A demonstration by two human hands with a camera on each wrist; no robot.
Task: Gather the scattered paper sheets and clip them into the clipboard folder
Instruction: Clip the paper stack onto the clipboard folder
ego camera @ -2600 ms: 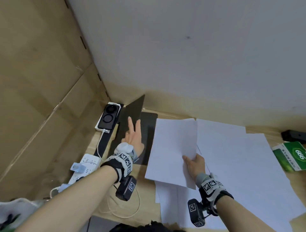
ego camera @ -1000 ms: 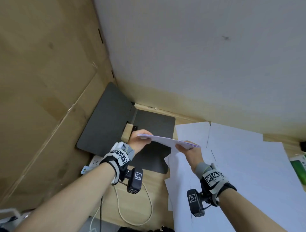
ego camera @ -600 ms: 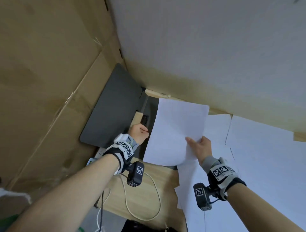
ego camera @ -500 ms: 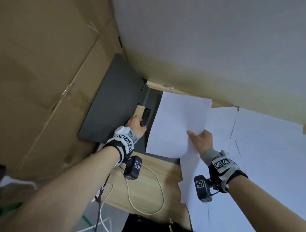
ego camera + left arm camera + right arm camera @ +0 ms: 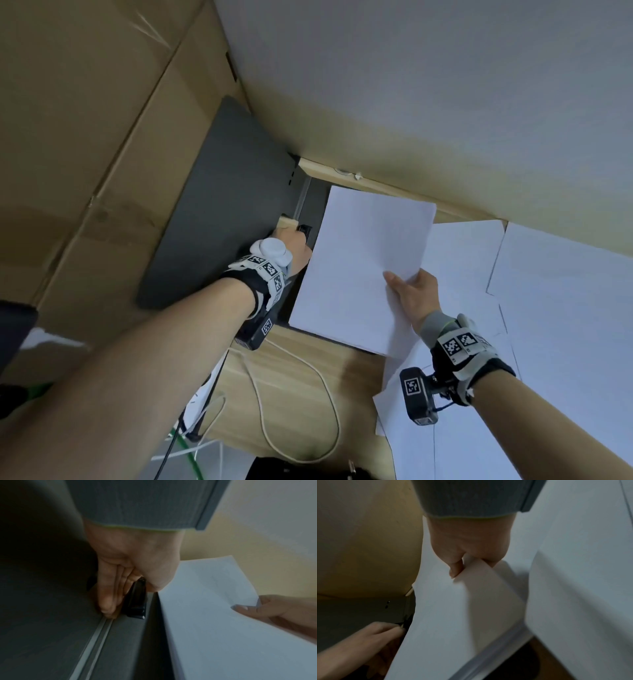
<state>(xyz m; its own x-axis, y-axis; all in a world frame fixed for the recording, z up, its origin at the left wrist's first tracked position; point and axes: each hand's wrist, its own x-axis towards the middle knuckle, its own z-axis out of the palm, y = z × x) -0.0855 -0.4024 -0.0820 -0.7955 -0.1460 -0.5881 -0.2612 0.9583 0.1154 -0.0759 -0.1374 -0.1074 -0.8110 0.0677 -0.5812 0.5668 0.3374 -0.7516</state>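
Note:
The dark grey clipboard folder [image 5: 219,205] lies open in the table's back left corner, its cover leaning against cardboard. My left hand [image 5: 298,246] pinches the black clip [image 5: 135,601] at the folder's spine, fingers on one side and thumb on the other [image 5: 130,574]. My right hand [image 5: 411,294] pinches the near right corner of white paper [image 5: 363,267] between thumb and fingers [image 5: 462,566]. It holds the paper over the folder's right panel, left edge close to the clip. More loose sheets [image 5: 548,308] cover the table to the right.
Cardboard panels [image 5: 85,137] wall off the left side and a white wall [image 5: 411,85] stands close behind. A white cable [image 5: 325,394] loops over the wooden table [image 5: 301,359] near its front edge. A dark object [image 5: 13,329] sits at the far left.
The folder cover was swung open against the cardboard. My left hand left the paper and took hold of the clip. My right hand brought the paper flat over the folder's right panel.

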